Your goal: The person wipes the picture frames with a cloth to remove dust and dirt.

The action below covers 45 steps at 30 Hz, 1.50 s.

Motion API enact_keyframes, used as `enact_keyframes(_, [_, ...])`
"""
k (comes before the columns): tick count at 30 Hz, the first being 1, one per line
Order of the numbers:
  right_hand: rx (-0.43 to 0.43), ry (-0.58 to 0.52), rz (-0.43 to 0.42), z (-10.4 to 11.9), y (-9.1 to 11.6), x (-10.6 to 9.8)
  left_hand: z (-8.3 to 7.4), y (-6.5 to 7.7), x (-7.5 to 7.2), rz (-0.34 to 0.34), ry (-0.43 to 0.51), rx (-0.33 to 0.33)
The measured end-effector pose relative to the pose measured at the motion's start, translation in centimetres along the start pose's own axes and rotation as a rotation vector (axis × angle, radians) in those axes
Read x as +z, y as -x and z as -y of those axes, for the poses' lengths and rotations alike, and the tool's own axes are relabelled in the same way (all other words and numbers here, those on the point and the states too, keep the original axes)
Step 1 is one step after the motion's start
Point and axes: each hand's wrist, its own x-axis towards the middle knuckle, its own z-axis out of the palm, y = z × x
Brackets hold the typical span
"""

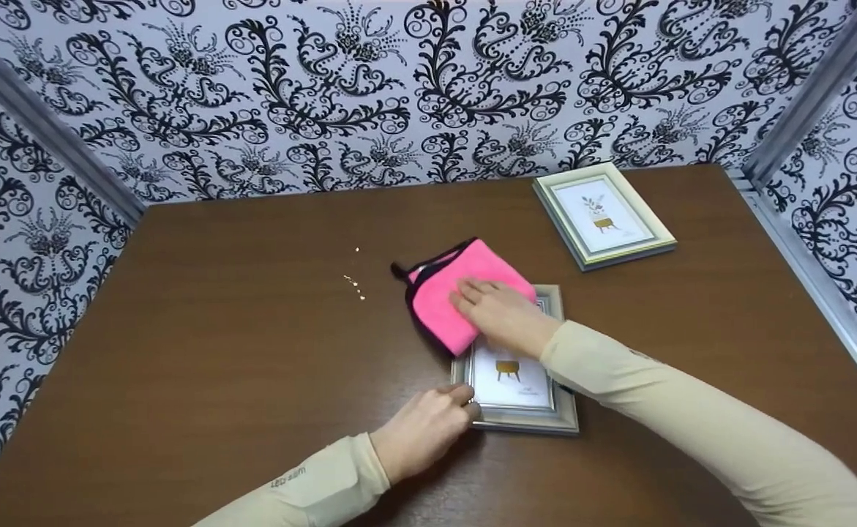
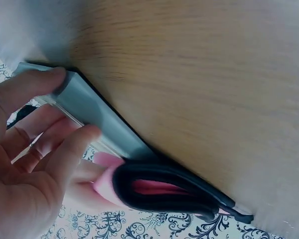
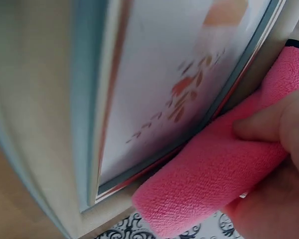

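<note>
A picture frame (image 1: 527, 420) with a pale border lies on the brown table, its print showing a yellow-legged pot. My left hand (image 1: 424, 432) grips its near left edge; the left wrist view has the thumb on the frame's grey side (image 2: 102, 117) and the fingers at the inner rim. Over the far part of the frame lies a folded pink cloth (image 1: 435, 307) with black trim, reaching past its left side onto the table. My right hand (image 1: 505, 315) holds this cloth against the frame, fingers on top. In the right wrist view, the thumb presses the cloth's fluffy fold (image 3: 199, 174) beside the glass.
A second picture frame (image 1: 604, 216) with a similar plant print lies at the back right. Small pale crumbs (image 1: 355, 285) are scattered on the table (image 1: 216, 329) left of the cloth. Patterned walls (image 1: 355, 95) with metal posts enclose the back and sides.
</note>
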Motion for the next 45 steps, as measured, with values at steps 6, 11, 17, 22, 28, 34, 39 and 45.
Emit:
enact_keyframes(6, [-0.157, -0.071, 0.066, 1.5, 0.3, -1.0, -0.2, -0.2, -0.2, 0.021, -0.077, -0.002])
enact_keyframes(11, [-0.169, -0.027, 0.035, 0.6, -1.6, -1.1, -0.3, -0.4, -0.2, 0.019, -0.072, -0.016])
enact_keyframes(17, [-0.04, 0.07, 0.03, -1.4, -4.3, -0.8, -0.3, -0.5, -0.1, 0.039, -0.011, -0.038])
enact_keyframes(22, [0.001, 0.174, 0.044, -1.7, -5.1, -0.5, -0.3, -0.7, -0.2, 0.039, 0.007, -0.034])
enact_keyframes(28, [-0.083, 0.199, 0.028, -0.9, -4.0, -0.5, -0.1, -0.8, -0.4, 0.045, -0.003, -0.022])
enact_keyframes(34, [-0.188, 0.221, 0.022, 0.4, -2.9, -0.7, -0.1, -0.8, -0.3, 0.027, -0.042, -0.01])
enact_keyframes(39, [-0.254, 0.188, -0.027, 0.8, -2.8, -0.7, -0.1, -0.9, -0.2, 0.017, -0.064, -0.002])
enact_keyframes(45, [-0.123, 0.142, -0.022, -1.3, -3.6, -0.4, -0.1, -1.0, -0.2, 0.026, -0.054, -0.006])
